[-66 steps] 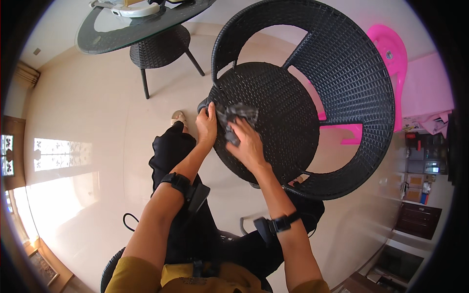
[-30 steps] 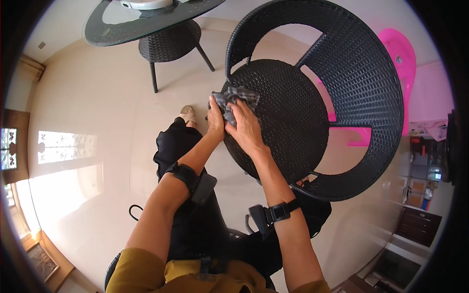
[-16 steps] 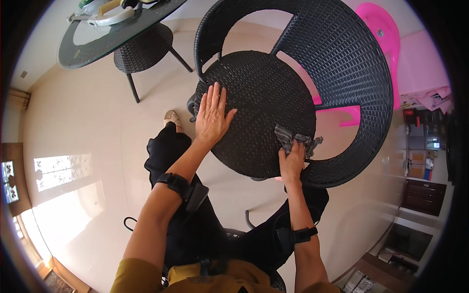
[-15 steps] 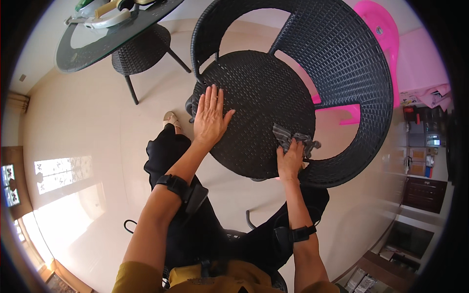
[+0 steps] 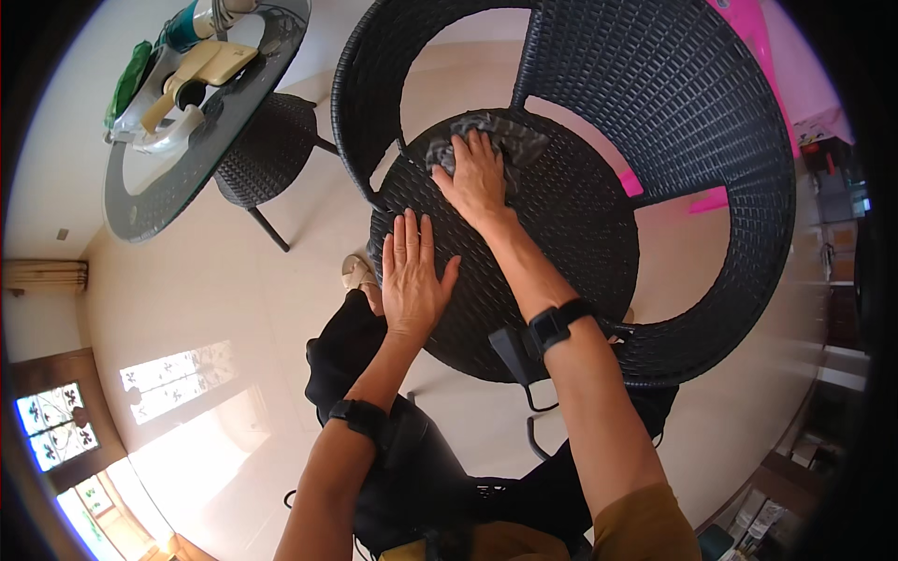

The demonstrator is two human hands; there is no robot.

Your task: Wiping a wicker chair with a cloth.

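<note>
A black woven chair [image 5: 603, 122] with a round seat [image 5: 571, 229] and a curved backrest stands in front of me. My right hand [image 5: 477, 178] reaches across the seat and presses a crumpled dark grey cloth [image 5: 520, 144] against its far part, near the backrest. Part of the cloth is covered by the fingers. At the seat's left side my left hand [image 5: 412, 285] lies flat, fingers stretched out and thumb apart, with nothing in it. Both wrists carry black straps.
At the upper left stands a glass-topped table [image 5: 140, 213] with a tan-handled tool [image 5: 196, 73] and other items on it. Beneath is a black woven stool [image 5: 267, 154]. Bright pink plastic furniture [image 5: 748, 42] sits behind the chair. A sandalled foot [image 5: 357, 273] rests left of the seat.
My right hand has carried the cloth from the seat's near right edge to its far part. The left hand stays flat on the left side. The view has shifted, showing more of the glass table.
</note>
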